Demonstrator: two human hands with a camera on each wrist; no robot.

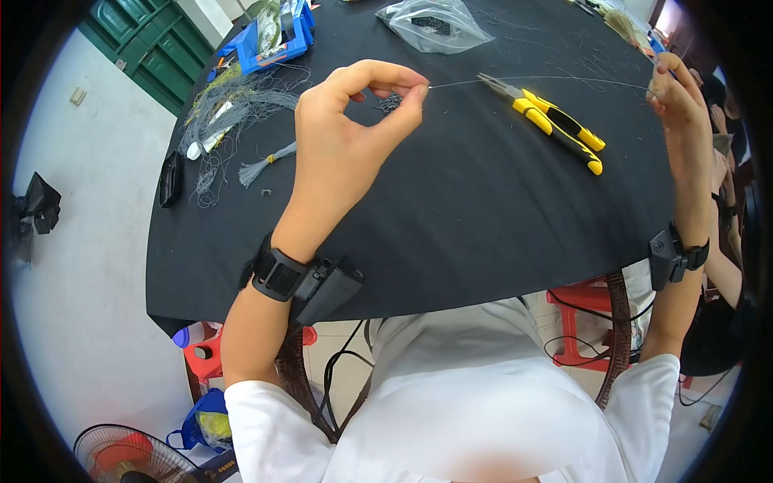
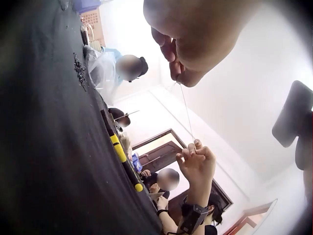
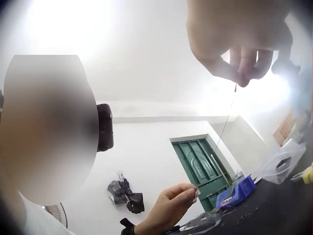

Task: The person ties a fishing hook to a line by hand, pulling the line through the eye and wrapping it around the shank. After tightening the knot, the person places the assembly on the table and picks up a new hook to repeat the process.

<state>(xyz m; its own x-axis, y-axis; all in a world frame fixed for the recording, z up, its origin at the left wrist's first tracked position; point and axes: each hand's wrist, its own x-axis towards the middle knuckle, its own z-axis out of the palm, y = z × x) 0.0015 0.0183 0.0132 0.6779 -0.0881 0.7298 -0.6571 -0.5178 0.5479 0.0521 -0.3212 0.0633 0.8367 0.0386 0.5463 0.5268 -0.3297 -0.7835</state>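
Stretching between both hands [image 1: 342, 125] [image 1: 683, 105], a thin line [image 1: 564, 77].

Right hand [image 3: 239, 41] pinching a thin line [image 3: 227, 119] at two o'clock, left hand [image 3: 168, 208] at six, green panelled door [image 3: 200, 164] towards five

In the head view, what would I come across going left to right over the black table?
Black case, tied bundle, left hand, pliers, right hand.
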